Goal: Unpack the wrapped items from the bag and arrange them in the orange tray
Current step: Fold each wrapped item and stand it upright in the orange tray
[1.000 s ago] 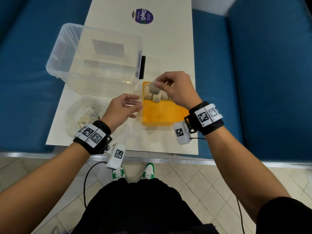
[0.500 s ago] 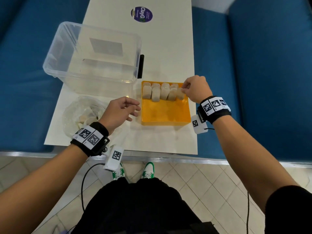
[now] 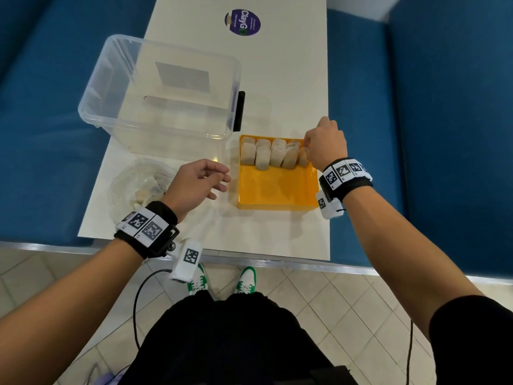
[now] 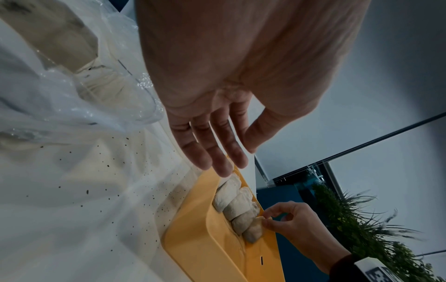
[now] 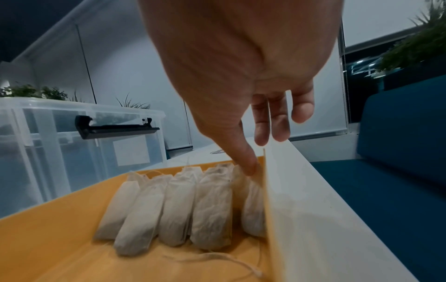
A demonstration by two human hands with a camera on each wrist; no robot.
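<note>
- white table (image 3: 291, 79): carries it all
- clear plastic bin (image 3: 166, 87): far left, just behind orange tray (image 3: 277, 190)
- plastic bag (image 3: 133, 184): near left, some wrapped items inside
- wrapped items (image 3: 270, 155): row along tray's far wall
- left hand (image 3: 194, 184): hovers between bag and tray, fingers loose, empty
- right hand (image 3: 326, 145): fingertips pinch the rightmost item (image 5: 253, 206) against tray's right wall

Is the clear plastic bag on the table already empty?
No. The clear plastic bag still holds pale wrapped items.
</note>
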